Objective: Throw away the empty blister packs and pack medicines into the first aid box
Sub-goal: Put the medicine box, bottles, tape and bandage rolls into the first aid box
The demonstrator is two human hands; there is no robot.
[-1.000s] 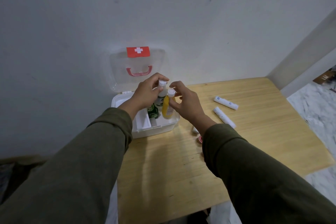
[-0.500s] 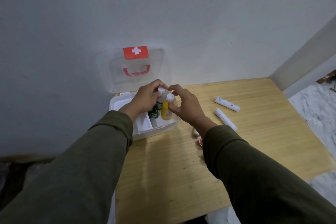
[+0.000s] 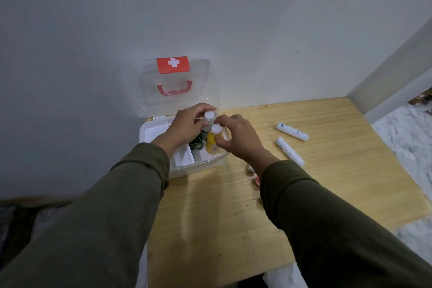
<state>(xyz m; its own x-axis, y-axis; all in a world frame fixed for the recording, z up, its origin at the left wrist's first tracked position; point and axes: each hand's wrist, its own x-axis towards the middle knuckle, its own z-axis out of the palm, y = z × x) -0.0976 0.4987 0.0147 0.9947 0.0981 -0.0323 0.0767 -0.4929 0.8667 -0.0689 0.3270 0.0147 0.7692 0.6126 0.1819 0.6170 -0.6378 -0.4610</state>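
The white first aid box [image 3: 152,134] stands open at the table's back left, its clear lid [image 3: 173,86] with a red cross label leaning on the wall. My left hand [image 3: 187,124] grips a white-capped bottle [image 3: 208,117] inside the box. My right hand [image 3: 238,138] holds a yellow bottle [image 3: 212,144] with a white cap, upright in the box's right compartment. A dark green pack [image 3: 196,144] sits in the box beside them.
Two white rolled bandages [image 3: 292,131] [image 3: 289,151] lie on the wooden table [image 3: 327,182] to the right. A small red-and-white item [image 3: 257,180] and a white item [image 3: 249,169] lie partly hidden by my right sleeve. The wall is close behind.
Both hands have lowered the two bottles deeper into the box. The view has tilted slightly.
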